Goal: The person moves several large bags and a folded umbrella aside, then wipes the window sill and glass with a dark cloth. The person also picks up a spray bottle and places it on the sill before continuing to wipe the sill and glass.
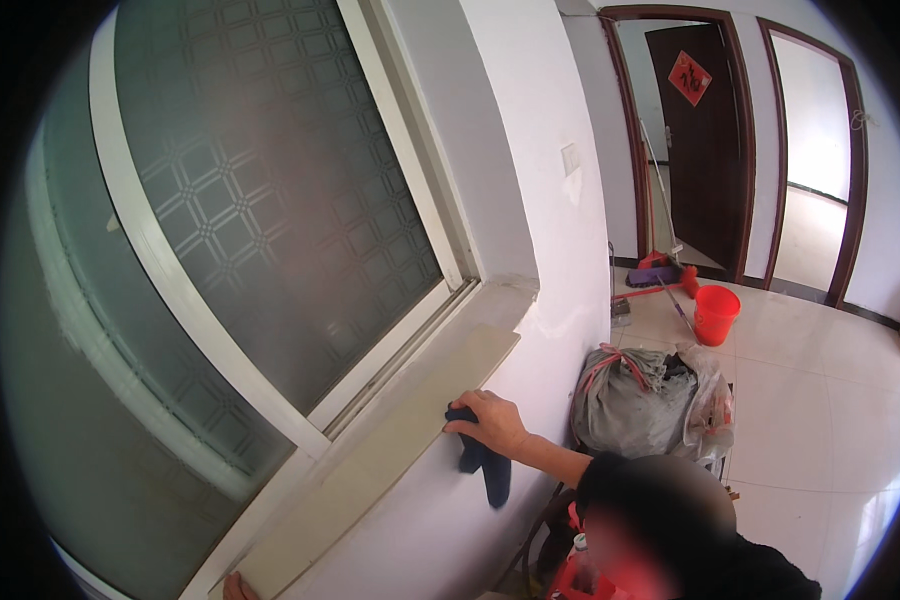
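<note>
A long, narrow beige slab lies along the windowsill, beneath a window of patterned frosted glass. My right hand is closed around a dark blue cloth at the slab's front edge, and the loose ends of the cloth hang down against the white wall. Only the fingertips of my left hand show, touching the slab's near end at the lower edge of the view. The rest of that hand is out of sight.
Below the sill to the right stands a grey sack beside clear plastic wrapping. A red bucket and a purple mop head are farther back on the tiles. Red items sit low by my arm. A dark door stands ajar.
</note>
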Demonstrator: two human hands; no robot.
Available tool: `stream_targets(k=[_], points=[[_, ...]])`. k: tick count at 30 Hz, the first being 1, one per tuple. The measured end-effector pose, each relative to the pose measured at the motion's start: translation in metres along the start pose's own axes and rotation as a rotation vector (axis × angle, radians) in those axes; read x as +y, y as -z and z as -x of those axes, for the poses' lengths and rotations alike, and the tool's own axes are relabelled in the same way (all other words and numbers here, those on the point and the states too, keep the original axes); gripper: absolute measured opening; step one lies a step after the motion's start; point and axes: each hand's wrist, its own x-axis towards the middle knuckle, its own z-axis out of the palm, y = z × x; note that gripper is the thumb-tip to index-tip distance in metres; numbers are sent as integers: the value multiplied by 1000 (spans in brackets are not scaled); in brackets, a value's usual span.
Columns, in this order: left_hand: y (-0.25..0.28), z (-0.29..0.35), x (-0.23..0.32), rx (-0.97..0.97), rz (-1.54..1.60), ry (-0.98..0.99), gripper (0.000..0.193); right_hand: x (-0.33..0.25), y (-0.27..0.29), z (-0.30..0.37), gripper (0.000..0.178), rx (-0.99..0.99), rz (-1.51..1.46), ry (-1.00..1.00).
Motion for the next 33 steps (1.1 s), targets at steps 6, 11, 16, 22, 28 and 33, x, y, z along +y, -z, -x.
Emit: stream_targets(k=[6, 11, 16, 22, 28, 33], points=[[-21, 2, -38, 106, -9, -68, 29, -7, 0, -33, 32, -60, 114, -47], [-16, 12, -27, 1, 94, 47, 31, -15, -7, -34, 34, -167, 223, -93], [-18, 8, -13, 18, 63, 43, 32, -37, 12, -40, 47, -6, -110, -82], [-5, 14, -27, 38, -11, 82, 34, -201, -81, -42, 32, -92, -384, 296], [-11, 9, -17, -6, 57, 114, 33, -239, -217, 50, 33, -192, 136, 814], [-10, 13, -25, -10, 66, 184, 33, -195, -201, 26, 26, -118, 241, 801]])
